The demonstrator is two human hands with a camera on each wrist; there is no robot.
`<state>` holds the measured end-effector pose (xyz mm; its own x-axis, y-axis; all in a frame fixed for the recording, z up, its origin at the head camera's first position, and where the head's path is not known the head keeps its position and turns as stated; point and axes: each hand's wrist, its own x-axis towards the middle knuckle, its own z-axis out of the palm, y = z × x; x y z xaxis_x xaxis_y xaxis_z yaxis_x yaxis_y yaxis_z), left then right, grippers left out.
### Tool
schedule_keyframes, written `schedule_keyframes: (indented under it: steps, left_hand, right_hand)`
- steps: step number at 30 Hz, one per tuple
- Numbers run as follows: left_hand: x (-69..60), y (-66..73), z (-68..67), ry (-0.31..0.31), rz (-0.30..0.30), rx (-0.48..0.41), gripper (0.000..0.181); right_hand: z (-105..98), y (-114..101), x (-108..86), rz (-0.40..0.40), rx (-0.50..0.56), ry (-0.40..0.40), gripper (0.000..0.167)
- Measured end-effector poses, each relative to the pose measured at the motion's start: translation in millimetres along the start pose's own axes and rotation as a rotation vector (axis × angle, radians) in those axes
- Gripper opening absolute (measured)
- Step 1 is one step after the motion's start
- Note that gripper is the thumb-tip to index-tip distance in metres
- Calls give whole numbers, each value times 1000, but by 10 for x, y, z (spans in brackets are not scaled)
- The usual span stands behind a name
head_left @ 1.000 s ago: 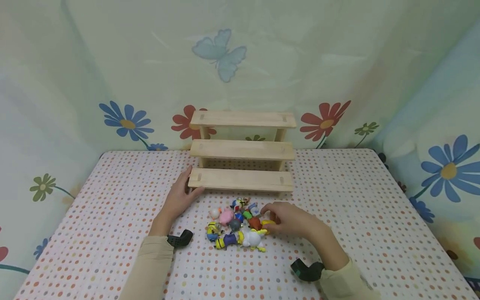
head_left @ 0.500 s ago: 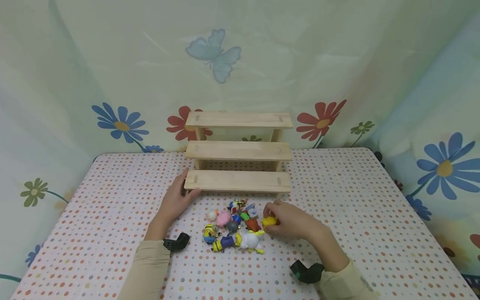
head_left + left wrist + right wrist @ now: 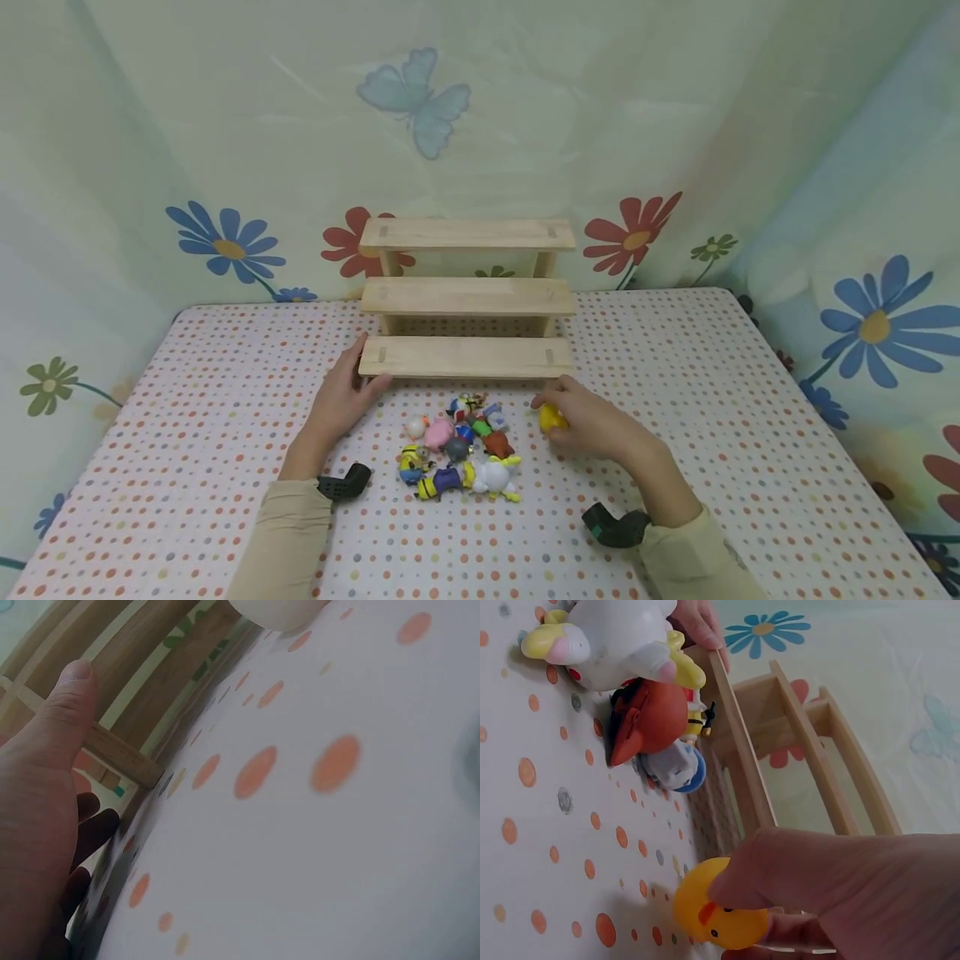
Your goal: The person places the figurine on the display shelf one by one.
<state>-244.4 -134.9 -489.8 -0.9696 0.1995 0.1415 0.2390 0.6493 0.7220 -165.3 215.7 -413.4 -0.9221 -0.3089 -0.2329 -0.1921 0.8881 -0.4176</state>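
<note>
In the head view my right hand (image 3: 600, 427) pinches a yellow toy duck (image 3: 724, 930) between thumb and fingers, right of a cluster of small toy figures. The right wrist view shows the duck's orange beak and dark eyes. My left hand (image 3: 335, 410) rests against the left end of the lowest step of a three-step wooden display stand (image 3: 465, 357). Its thumb (image 3: 69, 705) lies straight along the wood, the other fingers partly hidden. Nearest the right hand in the cluster are a red-brown figure (image 3: 656, 720) and a white figure with yellow feet (image 3: 492, 477).
A pink figure (image 3: 438, 433), a yellow-and-blue figure (image 3: 412, 463) and several others lie before the stand on the dotted tablecloth (image 3: 247, 400). A floral curtain (image 3: 480, 108) hangs behind. Dark camera mounts (image 3: 345, 483) sit on both wrists.
The right hand has drawn the yellow duck out from the cluster's right edge and moved it right and toward the stand. The left hand stays at the step's end; the head view has shifted slightly.
</note>
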Motion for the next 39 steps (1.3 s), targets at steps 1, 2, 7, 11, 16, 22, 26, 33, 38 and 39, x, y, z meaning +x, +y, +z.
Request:
schedule_keyframes:
  steps: [1,2,7,11,16,22,26,33,38,39]
  left_hand:
    - [-3,2,-3,0,-4,5,88]
    - [-5,4,-7,-1,-5,7,88]
    - [-5,-5,-8,-3,-8,5,88]
    - [14,-22,-6,-5,-1,10,89]
    - [32,-24,-18,-8,-2,13,90]
    - [21,-36,-20,-16,-4,3,89]
    - [13,-37,-11,-21,-6,-2,89]
    - [9,-23,-18,-23,-15,-2,89]
    - [6,-25,-22,-20,-8,-4,89]
    - [5,-26,-23,-20,-7,-3,89]
  right_hand:
    - [-2,1,6,-2,-12,2,33]
    - [-3,6,13,-8,-26,6,34]
    - [-19,23,13,-40,-58,38,35]
    - [-52,11,-24,-26,-47,42,34]
    - [-91,-21,-54,-48,-37,42,28]
    - [-69,-51,-39,-131,-88,40,18]
    - [-47,-55,-24,-114,-81,35,17]
    - [-39,-91,-1,-60,-83,27,18]
    - [-66,-90,-13,-61,-73,42,18]
    - [-79,-84,-20,-62,-67,50,19]
